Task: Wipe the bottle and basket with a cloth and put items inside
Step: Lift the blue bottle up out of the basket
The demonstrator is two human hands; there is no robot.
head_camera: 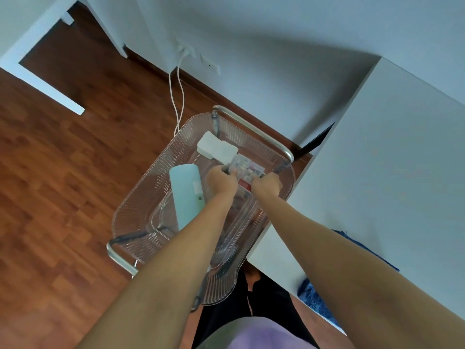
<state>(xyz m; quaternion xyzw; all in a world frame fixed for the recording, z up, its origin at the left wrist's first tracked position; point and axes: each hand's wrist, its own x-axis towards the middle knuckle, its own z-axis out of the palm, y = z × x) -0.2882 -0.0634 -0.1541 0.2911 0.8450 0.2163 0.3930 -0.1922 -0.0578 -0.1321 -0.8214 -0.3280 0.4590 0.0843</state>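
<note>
Both of your hands are inside the basket (141,195), and together they pinch a small clear case (242,165) with little coloured pieces inside: the left hand (221,182) grips its near left end, the right hand (267,184) its right end, fingers curled tight. The basket stands on the wood floor, just beside the white cabinet (377,172) on the right. The bottle (186,195) already lies in the left part of the basket, and two white pads (217,146) lie at the far end. The blue cloth (312,297) rests near you, at the cabinet's edge. I judge that wiping is finished and you are now placing items. Lower the case flat onto the free bottom, between the pads and the bottle. Keep it level, so that nothing rattles or spills if the lid is loose. Open your fingers only when it rests.
</note>
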